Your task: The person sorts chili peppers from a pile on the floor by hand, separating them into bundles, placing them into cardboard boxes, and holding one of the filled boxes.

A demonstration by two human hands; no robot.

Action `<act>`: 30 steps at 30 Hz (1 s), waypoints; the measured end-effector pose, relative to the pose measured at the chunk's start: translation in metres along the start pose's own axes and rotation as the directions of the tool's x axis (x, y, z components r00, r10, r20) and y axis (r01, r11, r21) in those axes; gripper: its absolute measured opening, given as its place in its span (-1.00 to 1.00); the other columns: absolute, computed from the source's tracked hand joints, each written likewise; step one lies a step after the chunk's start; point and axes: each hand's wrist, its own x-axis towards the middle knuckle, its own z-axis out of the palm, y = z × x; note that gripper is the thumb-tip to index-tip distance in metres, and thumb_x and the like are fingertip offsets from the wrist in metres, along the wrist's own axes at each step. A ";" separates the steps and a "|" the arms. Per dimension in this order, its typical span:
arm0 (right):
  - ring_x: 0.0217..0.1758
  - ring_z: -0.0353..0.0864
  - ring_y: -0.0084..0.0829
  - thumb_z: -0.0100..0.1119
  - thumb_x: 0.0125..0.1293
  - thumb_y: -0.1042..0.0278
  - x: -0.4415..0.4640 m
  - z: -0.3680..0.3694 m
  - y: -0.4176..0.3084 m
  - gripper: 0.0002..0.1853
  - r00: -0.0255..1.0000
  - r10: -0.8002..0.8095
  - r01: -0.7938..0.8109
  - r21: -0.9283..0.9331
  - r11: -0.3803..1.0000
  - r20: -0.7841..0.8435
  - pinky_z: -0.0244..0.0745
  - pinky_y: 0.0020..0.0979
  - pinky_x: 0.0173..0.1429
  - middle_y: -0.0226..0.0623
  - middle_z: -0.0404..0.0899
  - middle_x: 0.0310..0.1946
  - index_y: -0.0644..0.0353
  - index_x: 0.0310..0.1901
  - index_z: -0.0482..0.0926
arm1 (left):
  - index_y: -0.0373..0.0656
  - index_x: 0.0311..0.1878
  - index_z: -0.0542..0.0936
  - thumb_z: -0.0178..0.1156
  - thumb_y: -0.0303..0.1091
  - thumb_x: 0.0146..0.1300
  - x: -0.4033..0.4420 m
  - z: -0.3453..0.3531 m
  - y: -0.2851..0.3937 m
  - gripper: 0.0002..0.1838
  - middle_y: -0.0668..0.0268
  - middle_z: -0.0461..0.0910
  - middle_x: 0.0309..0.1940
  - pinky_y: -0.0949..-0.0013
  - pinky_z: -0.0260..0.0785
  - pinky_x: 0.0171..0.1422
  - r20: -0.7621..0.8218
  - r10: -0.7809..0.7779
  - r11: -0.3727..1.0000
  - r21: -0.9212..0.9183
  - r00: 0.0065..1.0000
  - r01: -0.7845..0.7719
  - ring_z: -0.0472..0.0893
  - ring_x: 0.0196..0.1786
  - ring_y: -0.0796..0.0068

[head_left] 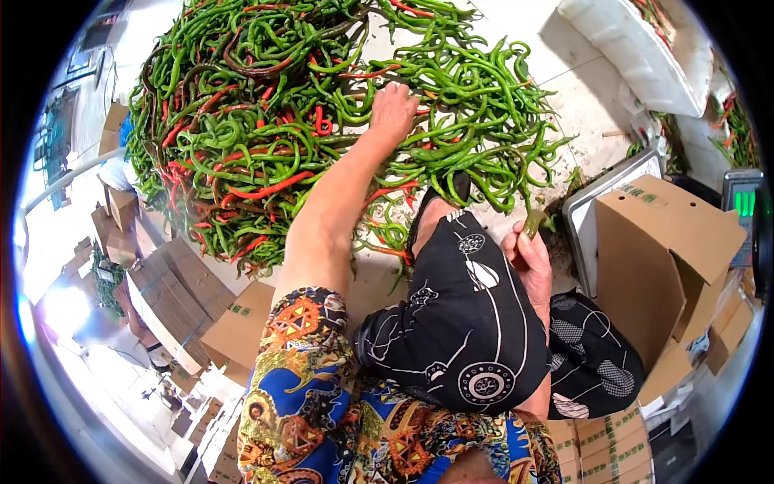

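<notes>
A large heap of long green and red peppers [234,145] covers the floor at the upper left, with a looser spread of mostly green peppers [476,105] on its right. My left hand [393,111] reaches between the two, its fingers curled and closed; whatever is under the fingertips is hidden. Beside my right knee, my right hand [532,256] pinches the end of a green pepper [534,222] between thumb and fingers, near the lower right edge of the spread.
An open cardboard box [645,266] stands on the right by a metal-rimmed scale tray [576,218], with a green-lit display [743,202] behind. A white foam box [645,48] is at the upper right. Flattened cartons [177,294] lie at the left, near another person's arm [137,323].
</notes>
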 end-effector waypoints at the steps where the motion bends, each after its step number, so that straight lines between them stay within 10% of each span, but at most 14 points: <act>1: -0.42 0.41 -0.54 0.13 0.34 0.40 0.000 0.001 -0.001 -0.78 1.000 -0.010 0.010 -0.001 1.000 0.005 0.39 -0.47 -0.09 -0.32 0.51 -0.43 0.28 -0.04 0.43 | -0.07 -0.30 0.61 0.16 -0.44 0.01 0.000 -0.002 -0.001 -0.85 0.26 0.47 -0.27 0.14 0.29 -0.09 0.015 0.042 0.999 -0.014 0.999 -0.042 0.43 -0.09 0.19; 6: -0.42 0.39 -0.59 0.17 0.31 0.40 0.005 -0.002 -0.001 -0.76 0.999 0.031 -0.031 -0.133 0.991 0.005 0.36 -0.57 -0.19 -0.29 0.55 -0.39 0.25 -0.05 0.42 | -0.14 -0.24 0.54 0.22 -0.44 0.13 -0.011 -0.090 0.027 -0.87 0.30 0.49 -0.36 0.27 0.34 -0.17 -0.170 -0.017 0.913 -0.405 0.985 -0.054 0.50 -0.24 0.35; 12: -0.13 0.53 -0.59 0.23 0.28 0.46 0.013 0.017 0.001 -0.63 0.996 -0.082 0.062 -0.385 0.921 -0.036 0.41 -0.58 0.01 -0.30 0.58 -0.08 0.28 0.10 0.42 | -0.28 -0.21 0.52 0.21 -0.51 0.20 -0.027 -0.181 0.097 -0.88 0.31 0.54 -0.40 0.43 0.43 -0.25 0.223 -0.237 0.223 -0.935 0.946 0.276 0.56 -0.32 0.51; 17: -0.10 0.54 -0.57 0.27 0.25 0.40 0.031 0.013 -0.002 -0.58 0.988 -0.156 0.138 -0.555 0.820 0.014 0.46 -0.51 -0.02 -0.39 0.57 -0.07 0.27 0.14 0.46 | -0.27 -0.13 0.53 0.18 -0.45 0.29 -0.013 -0.158 0.161 -0.86 0.38 0.55 -0.38 0.52 0.49 -0.17 0.428 0.038 -0.325 -0.849 0.903 0.416 0.58 -0.26 0.64; 20: -0.20 0.58 -0.53 0.26 0.28 0.30 0.041 -0.010 0.005 -0.66 0.960 -0.226 0.118 -0.492 0.863 -0.167 0.57 -0.45 -0.30 -0.38 0.60 -0.20 0.25 0.03 0.53 | -0.26 -0.16 0.57 0.17 -0.40 0.32 -0.004 -0.137 0.167 -0.87 0.36 0.61 -0.34 0.50 0.46 -0.13 0.342 0.140 -0.340 -0.865 0.929 0.369 0.55 -0.27 0.67; 23: -0.18 0.56 -0.51 0.21 0.32 0.25 0.035 -0.018 -0.010 -0.77 0.932 -0.242 0.089 -0.475 0.875 -0.271 0.52 -0.46 -0.16 -0.34 0.61 -0.20 0.22 -0.11 0.58 | -0.25 -0.21 0.62 0.21 -0.41 0.22 0.003 -0.086 0.136 -0.86 0.32 0.63 -0.38 0.49 0.47 -0.23 0.237 -0.278 0.155 -0.945 0.931 0.287 0.58 -0.36 0.60; 30: -0.23 0.55 -0.50 0.17 0.36 0.25 0.037 -0.022 -0.015 -0.76 0.886 -0.357 0.200 -0.451 0.870 -0.295 0.40 -0.43 0.02 -0.29 0.63 -0.30 0.29 -0.15 0.56 | -0.27 -0.21 0.61 0.18 -0.48 0.14 -0.062 -0.032 0.018 -0.85 0.33 0.60 -0.47 0.53 0.43 -0.30 0.339 -0.722 -0.082 -0.908 0.604 0.411 0.58 -0.41 0.62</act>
